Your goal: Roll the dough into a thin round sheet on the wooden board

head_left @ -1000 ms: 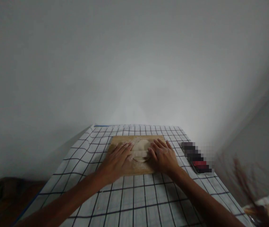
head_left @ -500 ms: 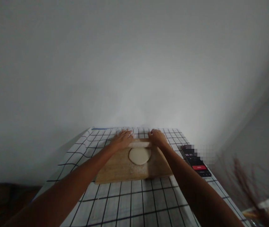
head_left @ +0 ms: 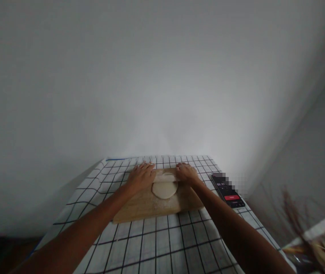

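My left hand [head_left: 141, 176] lies over one end of the pale rolling pin [head_left: 164, 178] with its fingers stretched forward and laid rather than wrapped; my right hand [head_left: 185, 172] is bent over the other end, but I cannot tell whether its fingers close round the wood. The pin lies across the far part of the flat, round dough [head_left: 164, 191], just below the middle of the frame, on the wooden board [head_left: 148, 210]. I judge the dough light, soft and easily stretched, likely to tear if pinched and apt to cling where flour is thin, so I'd take it from beneath its near edge with flat fingers. The pin should feel stiff and fairly light, perhaps slick with flour, best borne on evenly at both ends, where my palms are. I see no container on the checked cloth [head_left: 148, 243], only a phone [head_left: 228, 192] right of the board. In the lower right corner, a dark shiny object [head_left: 303, 262] by some reddish stems [head_left: 290, 209] could be a vessel; its contents are too blurred to tell.
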